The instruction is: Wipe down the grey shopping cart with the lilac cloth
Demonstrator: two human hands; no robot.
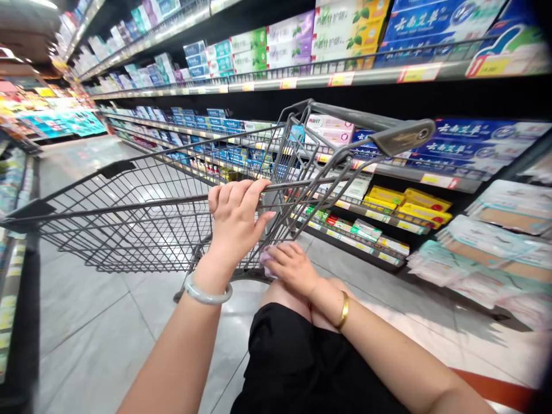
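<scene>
A grey wire shopping cart (129, 230) stands in front of me, its handle (388, 129) up at the right. My left hand (237, 213) is closed over the cart's top side rail, fingers curled across it and the thumb apart. A pale bangle circles that wrist. Just above my knees, my right hand (293, 267) is closed on a crumpled light-purple cloth (268, 261), which shows beyond the fingers beside the lower cart frame. Part of the cloth is hidden under the hand. A gold bracelet is on the right wrist.
Shelves (302, 80) with boxed goods run along the right side, behind the cart handle. Hanging packs (487, 241) jut out at the right. Another shelf edge (17, 287) borders the left. Grey floor tiles (95, 322) lie beneath the cart.
</scene>
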